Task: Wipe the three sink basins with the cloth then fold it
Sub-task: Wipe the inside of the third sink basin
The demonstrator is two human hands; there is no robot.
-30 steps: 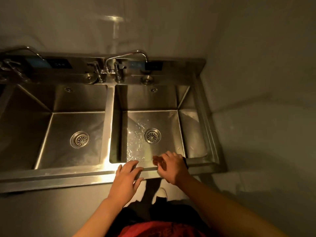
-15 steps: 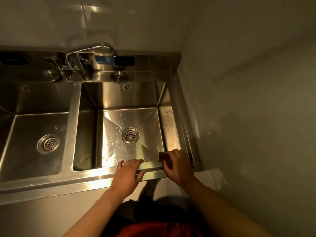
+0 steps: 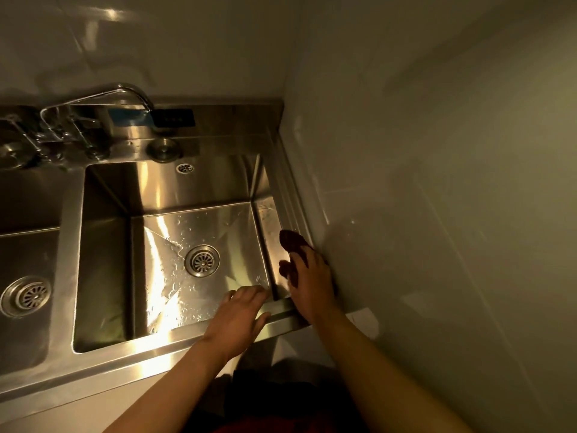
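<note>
Only two basins show: the right basin [image 3: 199, 232], wet with one drain [image 3: 202, 260], and part of another basin [image 3: 28, 276] with its own drain [image 3: 25, 295]. One left hand [image 3: 240, 317] lies flat and open on the front rim [image 3: 150, 348]. One right hand [image 3: 312, 279] presses a dark cloth [image 3: 288, 240] against the right rim, fingers spread.

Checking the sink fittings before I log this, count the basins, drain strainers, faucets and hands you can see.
Basins: 2, right basin, left basin
Drain strainers: 2
Faucets: 1
Hands: 2, left hand, right hand
Total: 7
</note>
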